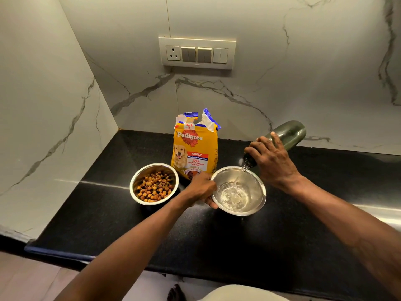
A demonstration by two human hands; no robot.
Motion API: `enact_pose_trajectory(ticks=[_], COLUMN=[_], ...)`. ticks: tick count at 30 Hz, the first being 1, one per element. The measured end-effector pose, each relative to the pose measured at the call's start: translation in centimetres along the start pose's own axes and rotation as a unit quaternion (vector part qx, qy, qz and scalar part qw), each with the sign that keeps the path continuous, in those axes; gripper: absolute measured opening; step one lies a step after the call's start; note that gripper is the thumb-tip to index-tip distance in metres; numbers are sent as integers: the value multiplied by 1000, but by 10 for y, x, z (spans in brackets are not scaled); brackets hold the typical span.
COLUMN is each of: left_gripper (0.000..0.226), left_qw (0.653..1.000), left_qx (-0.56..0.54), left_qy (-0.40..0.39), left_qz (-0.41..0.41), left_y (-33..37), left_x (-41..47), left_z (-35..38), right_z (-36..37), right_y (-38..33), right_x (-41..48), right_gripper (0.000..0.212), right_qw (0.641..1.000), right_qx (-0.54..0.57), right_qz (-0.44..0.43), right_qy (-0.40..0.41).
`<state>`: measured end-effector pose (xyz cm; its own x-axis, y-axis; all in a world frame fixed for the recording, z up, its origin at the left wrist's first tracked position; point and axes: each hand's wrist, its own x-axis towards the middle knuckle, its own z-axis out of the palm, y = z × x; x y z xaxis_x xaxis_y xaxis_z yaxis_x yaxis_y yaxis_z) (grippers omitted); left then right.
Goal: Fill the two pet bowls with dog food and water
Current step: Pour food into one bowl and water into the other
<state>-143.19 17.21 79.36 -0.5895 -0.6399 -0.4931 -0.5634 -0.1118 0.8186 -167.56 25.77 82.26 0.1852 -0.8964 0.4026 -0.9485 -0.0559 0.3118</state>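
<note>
Right grip (271, 159): closed round tilted bottle (288, 133), water poured from its mouth into bowl (258, 187) just below | left grip (201, 189): rim of that bowl clasped | food bowl (138, 181) just left of left grip, kibble (155, 186) inside | bag (195, 148) upright behind both, on surface (217, 242)

Polished black stone countertop (108, 213) set into a corner; pale marble-look wall panels (303, 72) with grey veining behind and at left; cream switch plate (197, 53) with one socket on back wall; warm glare streaking across the counter.
</note>
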Motion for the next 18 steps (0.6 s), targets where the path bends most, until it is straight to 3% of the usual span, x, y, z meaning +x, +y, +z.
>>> enact_pose_trajectory(ticks=[18], left_gripper=[29], left_qw=[1000], left_qx=[-1], left_qy=[1], left_qz=[-21], left_y=[-9], left_x=[14], left_z=[-1], right_z=[2], right_y=[3], right_x=[6], right_gripper=[53], right_qw=[1000], right_qx=[-13], right_qz=[-5], right_qy=[-12])
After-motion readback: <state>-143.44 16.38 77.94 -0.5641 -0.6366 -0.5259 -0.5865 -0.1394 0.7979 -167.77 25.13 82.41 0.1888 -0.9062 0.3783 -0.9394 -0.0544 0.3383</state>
